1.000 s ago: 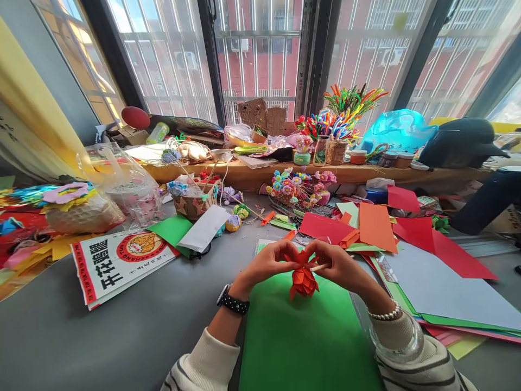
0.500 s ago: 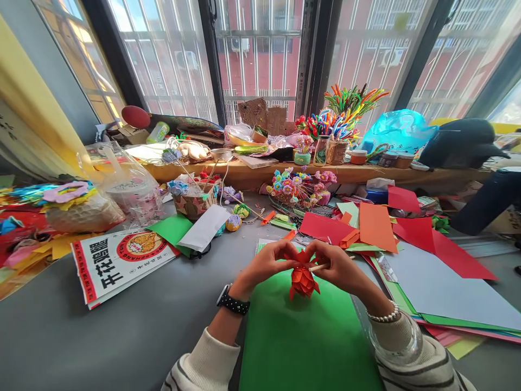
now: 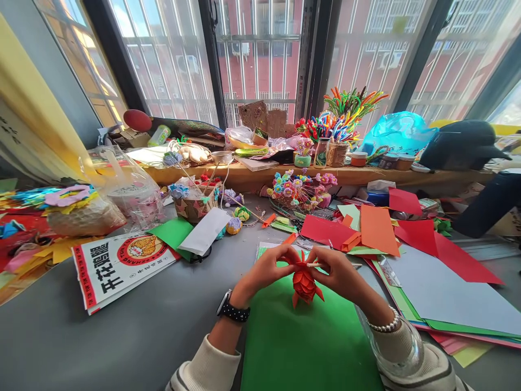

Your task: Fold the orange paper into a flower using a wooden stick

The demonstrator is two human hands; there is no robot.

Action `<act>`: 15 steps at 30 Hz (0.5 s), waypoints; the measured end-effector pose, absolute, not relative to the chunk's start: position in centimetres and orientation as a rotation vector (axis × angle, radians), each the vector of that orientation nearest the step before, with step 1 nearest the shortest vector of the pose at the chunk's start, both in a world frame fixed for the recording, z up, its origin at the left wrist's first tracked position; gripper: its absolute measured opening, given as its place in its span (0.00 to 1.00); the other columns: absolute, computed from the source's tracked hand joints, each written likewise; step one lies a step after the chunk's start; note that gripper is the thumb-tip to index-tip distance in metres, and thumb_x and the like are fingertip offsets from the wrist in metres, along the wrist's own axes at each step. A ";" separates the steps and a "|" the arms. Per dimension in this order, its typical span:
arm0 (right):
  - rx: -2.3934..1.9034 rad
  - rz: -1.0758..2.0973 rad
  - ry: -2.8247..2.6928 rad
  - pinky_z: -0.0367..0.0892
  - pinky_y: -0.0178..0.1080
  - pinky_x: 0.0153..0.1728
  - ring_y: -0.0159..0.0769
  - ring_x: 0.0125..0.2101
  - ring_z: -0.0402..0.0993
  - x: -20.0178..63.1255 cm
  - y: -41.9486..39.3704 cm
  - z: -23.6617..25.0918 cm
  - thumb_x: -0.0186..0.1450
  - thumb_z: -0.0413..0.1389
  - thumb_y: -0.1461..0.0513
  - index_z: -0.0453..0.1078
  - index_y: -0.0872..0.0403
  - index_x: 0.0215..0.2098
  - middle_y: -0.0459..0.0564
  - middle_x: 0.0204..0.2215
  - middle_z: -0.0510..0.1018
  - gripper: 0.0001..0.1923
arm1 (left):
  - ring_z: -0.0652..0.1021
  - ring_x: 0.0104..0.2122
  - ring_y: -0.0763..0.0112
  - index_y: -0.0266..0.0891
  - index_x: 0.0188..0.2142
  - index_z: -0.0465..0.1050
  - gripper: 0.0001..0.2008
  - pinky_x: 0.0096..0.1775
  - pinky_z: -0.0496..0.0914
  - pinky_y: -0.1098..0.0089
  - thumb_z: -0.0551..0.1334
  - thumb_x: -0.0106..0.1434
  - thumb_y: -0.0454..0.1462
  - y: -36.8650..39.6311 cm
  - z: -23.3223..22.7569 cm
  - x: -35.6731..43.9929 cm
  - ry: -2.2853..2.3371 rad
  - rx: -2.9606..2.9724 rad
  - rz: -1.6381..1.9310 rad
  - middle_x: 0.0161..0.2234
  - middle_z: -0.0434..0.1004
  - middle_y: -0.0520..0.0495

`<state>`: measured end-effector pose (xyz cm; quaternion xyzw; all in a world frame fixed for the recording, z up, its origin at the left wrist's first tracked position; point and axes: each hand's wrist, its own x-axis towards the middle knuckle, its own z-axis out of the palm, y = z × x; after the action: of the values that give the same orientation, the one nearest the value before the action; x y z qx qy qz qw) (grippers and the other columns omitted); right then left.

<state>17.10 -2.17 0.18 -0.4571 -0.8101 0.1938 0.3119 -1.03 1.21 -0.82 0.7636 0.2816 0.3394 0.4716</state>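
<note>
A red-orange paper flower (image 3: 305,285) with layered petals hangs between my two hands above a green sheet (image 3: 309,347). With thumb and fingers, my left hand (image 3: 272,266) pinches the flower's upper petals from the left. On the other side, my right hand (image 3: 337,270) is closed on a thin pale stick (image 3: 313,265), whose tip lies against the upper petals. The stick's far end pokes out past the right of that hand. My fingers partly cover the top of the flower.
At right lie red paper sheets (image 3: 328,230), an orange sheet (image 3: 379,231) and a stack of large coloured papers (image 3: 459,293). A printed paper bag (image 3: 130,266) and a white paper (image 3: 205,231) are at left. Paper-flower baskets (image 3: 195,205) stand behind, before a cluttered sill.
The flower has turned and tilted slightly between my fingers, its lower petals now spreading more to the right. Both hands keep their hold and have shifted only a little.
</note>
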 end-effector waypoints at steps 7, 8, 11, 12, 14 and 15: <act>-1.175 0.359 -2.205 0.56 0.30 0.23 0.29 0.22 0.62 17.1 -2.1 -0.3 0.57 0.51 0.65 0.63 0.54 0.26 0.44 0.22 0.71 0.02 | 0.72 0.30 0.73 0.36 0.31 0.67 0.06 0.36 0.67 0.71 0.60 0.54 0.36 1.3 -0.5 -1.3 0.722 1.937 0.765 0.28 0.71 0.50; -1.171 0.331 -2.209 0.56 0.30 0.24 0.29 0.22 0.63 17.1 -2.1 -0.4 0.58 0.51 0.65 0.63 0.54 0.27 0.44 0.22 0.71 0.02 | 0.72 0.30 0.73 0.36 0.31 0.67 0.05 0.36 0.67 0.71 0.59 0.55 0.36 1.2 -0.4 -1.3 0.725 1.955 0.778 0.28 0.71 0.50; -1.150 0.270 -2.191 0.58 0.31 0.24 0.30 0.23 0.65 17.1 -2.1 -0.4 0.59 0.51 0.65 0.64 0.54 0.28 0.45 0.23 0.72 0.02 | 0.72 0.31 0.73 0.36 0.31 0.67 0.04 0.37 0.67 0.71 0.58 0.56 0.35 1.0 -0.2 -1.3 0.717 1.987 0.835 0.29 0.71 0.50; -1.135 0.263 -2.182 0.59 0.31 0.25 0.30 0.23 0.66 17.1 -2.2 -0.4 0.59 0.51 0.65 0.65 0.54 0.28 0.46 0.24 0.73 0.02 | 0.72 0.32 0.73 0.35 0.31 0.67 0.05 0.38 0.67 0.71 0.58 0.56 0.35 1.0 -0.2 -1.3 0.710 1.981 0.847 0.30 0.71 0.49; -1.106 0.250 -2.169 0.60 0.31 0.25 0.30 0.24 0.67 17.1 -2.2 -0.3 0.58 0.51 0.65 0.65 0.54 0.28 0.46 0.24 0.73 0.02 | 0.72 0.33 0.73 0.35 0.32 0.67 0.06 0.39 0.67 0.70 0.58 0.56 0.36 0.9 -0.1 -1.4 0.700 1.956 0.845 0.31 0.71 0.48; -1.096 0.242 -2.164 0.60 0.31 0.25 0.30 0.24 0.67 17.1 -2.2 -0.3 0.58 0.51 0.66 0.65 0.54 0.29 0.46 0.24 0.73 0.02 | 0.73 0.34 0.72 0.35 0.33 0.67 0.06 0.39 0.67 0.70 0.58 0.56 0.36 0.9 -0.1 -1.5 0.698 1.944 0.838 0.32 0.71 0.48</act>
<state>17.09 -2.24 -0.29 -0.4219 -0.8333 0.0930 0.3448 -1.48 0.95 -0.10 0.7828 0.2811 0.3377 0.4407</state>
